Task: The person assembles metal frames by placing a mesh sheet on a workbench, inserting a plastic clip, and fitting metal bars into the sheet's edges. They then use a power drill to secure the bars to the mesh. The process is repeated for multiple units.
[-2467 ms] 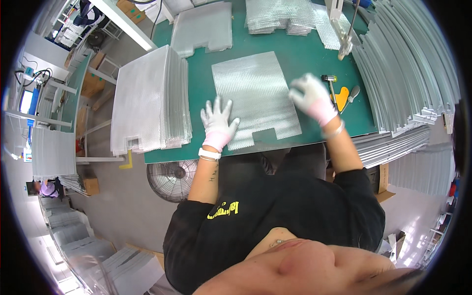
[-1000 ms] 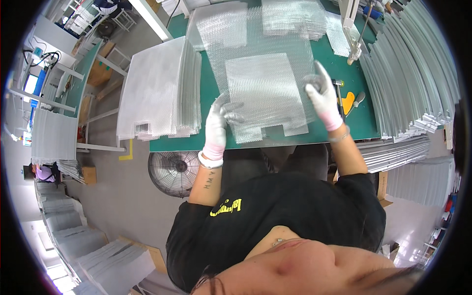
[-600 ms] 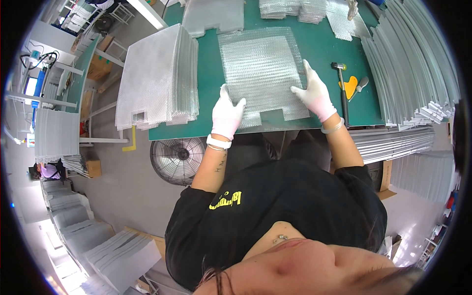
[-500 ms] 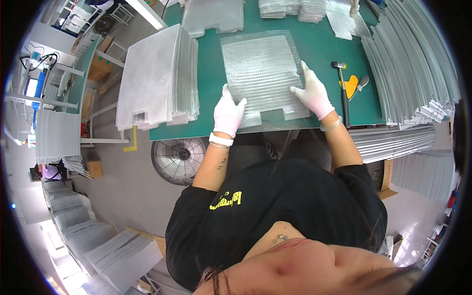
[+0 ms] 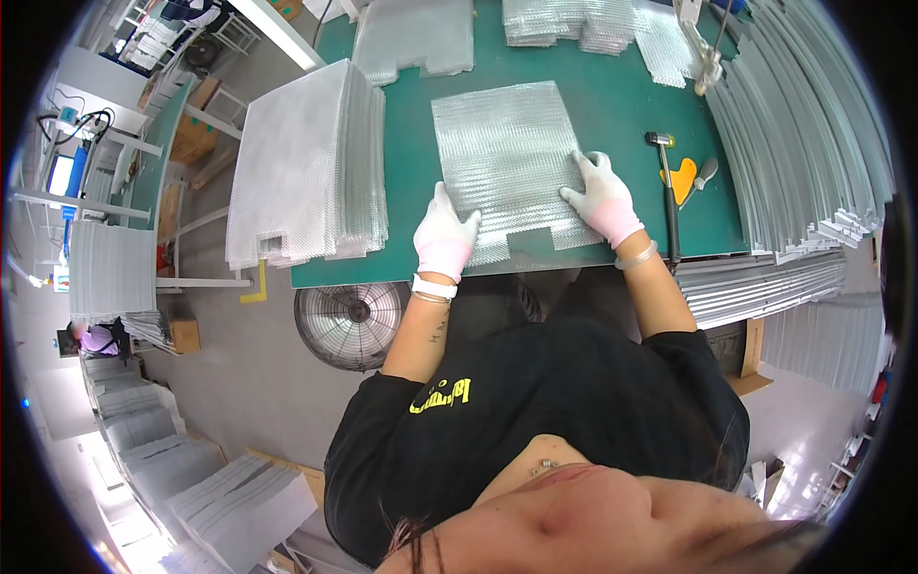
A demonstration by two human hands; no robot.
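Silvery metal mesh sheets (image 5: 507, 163) with a notch in their near edge lie in front of me on the green tabletop, their edges lined up. My left hand (image 5: 447, 230), in a white glove with a pink cuff, grips their left edge near the front corner, thumb over the top. Across from it my right hand (image 5: 604, 199), gloved the same way, grips the right edge, its thumb on the mesh. The fingers under the edges are partly hidden.
A tall mesh stack (image 5: 296, 163) stands left. To the right lie a hammer (image 5: 666, 191), a yellow flat piece (image 5: 681, 180), a grey-handled tool (image 5: 705, 172) and stacked panels (image 5: 803, 124). More mesh (image 5: 416, 38) lies at the back. A floor fan (image 5: 352, 320) stands beneath the table's front edge.
The mesh sheets were offset from each other, one jutting out at the back and right; now their edges meet. Both hands have come slightly nearer me, the right one also inward.
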